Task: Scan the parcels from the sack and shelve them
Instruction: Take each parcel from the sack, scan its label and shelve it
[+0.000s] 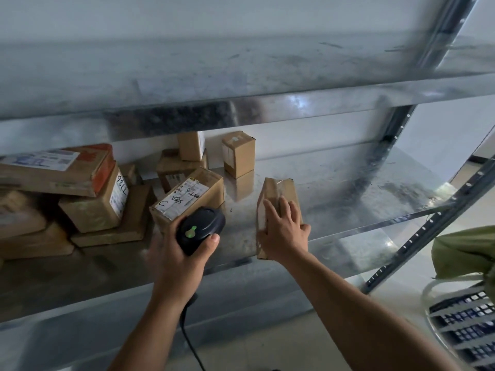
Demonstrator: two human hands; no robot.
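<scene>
While my left hand (184,258) grips the corded barcode scanner (201,228), my right hand (284,236) clasps a small taped cardboard parcel (280,191) resting at the galvanised shelf's (353,202) front edge. I judge this the shelving step; next I should slide it inward beside the labelled parcels (187,198) and let go. The green sack (466,253) slumps on the pale floor, right.

Parcels (112,194) left on shelf (348,199)
</scene>
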